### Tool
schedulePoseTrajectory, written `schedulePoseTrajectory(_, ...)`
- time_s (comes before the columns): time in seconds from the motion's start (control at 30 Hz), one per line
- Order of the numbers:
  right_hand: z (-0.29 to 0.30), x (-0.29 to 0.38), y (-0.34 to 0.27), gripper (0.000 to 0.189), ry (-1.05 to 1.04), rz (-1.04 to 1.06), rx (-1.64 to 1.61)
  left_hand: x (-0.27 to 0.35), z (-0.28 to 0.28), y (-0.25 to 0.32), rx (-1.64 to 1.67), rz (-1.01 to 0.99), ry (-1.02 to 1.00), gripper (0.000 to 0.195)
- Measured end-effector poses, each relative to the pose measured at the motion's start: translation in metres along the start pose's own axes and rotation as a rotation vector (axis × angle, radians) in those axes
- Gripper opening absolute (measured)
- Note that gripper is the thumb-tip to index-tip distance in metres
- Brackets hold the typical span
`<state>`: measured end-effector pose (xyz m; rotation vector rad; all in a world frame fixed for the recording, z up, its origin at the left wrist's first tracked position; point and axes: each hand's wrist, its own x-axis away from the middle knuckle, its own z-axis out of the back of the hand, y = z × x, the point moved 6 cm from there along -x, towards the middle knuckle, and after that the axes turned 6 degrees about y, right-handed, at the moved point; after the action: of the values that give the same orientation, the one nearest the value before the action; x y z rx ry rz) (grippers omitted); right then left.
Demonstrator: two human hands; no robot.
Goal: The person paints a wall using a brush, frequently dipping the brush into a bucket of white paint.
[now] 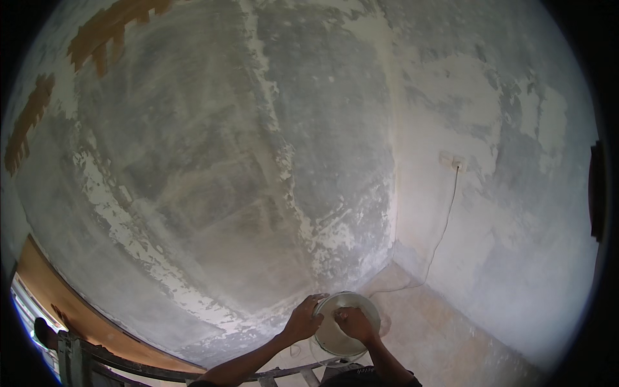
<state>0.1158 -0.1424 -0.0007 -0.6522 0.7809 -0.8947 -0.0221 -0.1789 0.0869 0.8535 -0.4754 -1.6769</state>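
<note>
A round bucket [347, 344] with pale contents stands low in front of me, close to the corner of the room. My left hand [304, 317] grips its rim on the left side, fingers over the edge. Inside the bucket's opening is my right hand [354, 323], closed in a fist; it seems to hold something small, but what it is cannot be made out. A thin wire handle hangs around the bucket's lower side.
Patchy plastered walls [203, 169] meet in a corner. A cable [442, 232] runs from a wall socket [457, 165] down to the stained floor [435, 334]. A metal frame, possibly scaffolding [145, 370], crosses the lower left. A dark object hangs at the right edge.
</note>
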Motion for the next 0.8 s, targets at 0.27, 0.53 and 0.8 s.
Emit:
schedulePoseTrajectory(0.27,0.012,-0.007,-0.028,0.022,-0.024,0.001,-0.003,-0.008,0.017,0.002,0.031,0.1,0.009,0.052)
schedulePoseTrajectory(0.53,0.013,-0.023,-0.059,0.028,-0.131,0.08,0.088,-0.003,0.049,-0.016,0.034,0.096,0.088,0.052)
schedulePoseTrajectory(0.8,-0.005,-0.045,-0.086,0.026,-0.148,0.177,0.017,0.028,0.066,-0.038,0.091,0.138,0.209,0.051)
